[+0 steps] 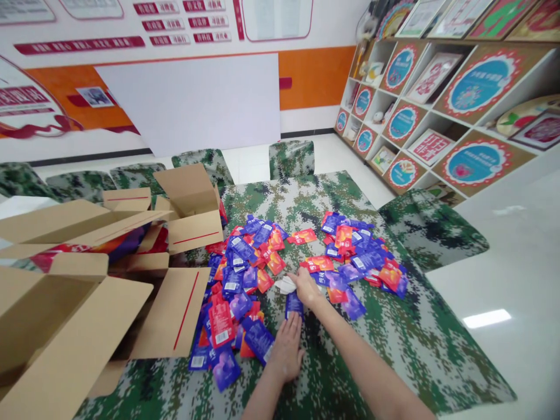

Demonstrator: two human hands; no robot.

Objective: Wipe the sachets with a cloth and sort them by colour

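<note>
Left hand (286, 349) flat on table (406, 350), fingers spread & released, tips touching purple sachet (294, 304); right hand (305, 287) w/ fingers curled at white scrap (285, 284) just above, real grip or not: cannot tell. Sachet betw. both hands, beside left pile (242, 280), long axis running away from body, top end pointing to far table edge. Risk, as a guess: forearm sweep pushing loose sachets off near edge, or mixing w/ right pile (359, 259).

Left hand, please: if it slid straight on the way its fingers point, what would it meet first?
The left hand lies flat, fingers pointing away from the person. Straight ahead is the purple packet at its fingertips, seemingly already touching, then the right hand just beyond. Depth is hard to judge.
</note>
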